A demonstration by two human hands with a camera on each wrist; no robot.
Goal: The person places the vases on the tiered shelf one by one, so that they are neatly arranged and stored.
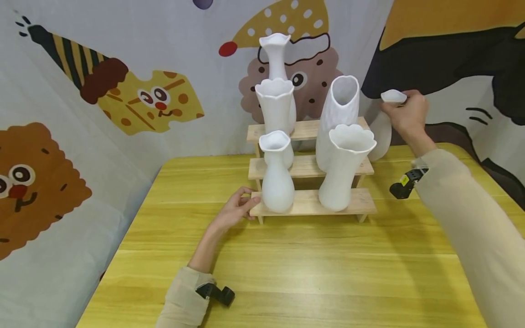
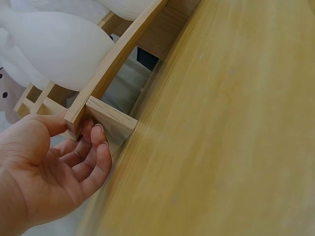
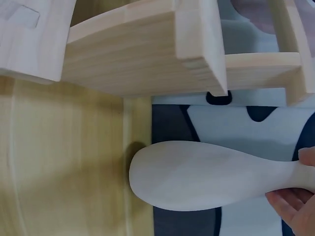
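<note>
A three-step wooden rack stands on the table, bearing several white vases. My left hand pinches the left end of its lowest step; in the left wrist view the thumb lies on top and the curled fingers sit below, by the leg. Right of the rack, my right hand grips a white vase round its slim neck, just under the flared rim. That vase is upright, its rounded base close over the table near the back edge. On the lowest step are a narrow-necked vase and a wide scalloped vase.
Higher on the rack stand a tall slanted-mouth vase, a scalloped vase and a slim flared vase at the back. A cloth wall with cartoon prints hangs right behind the yellow wooden table.
</note>
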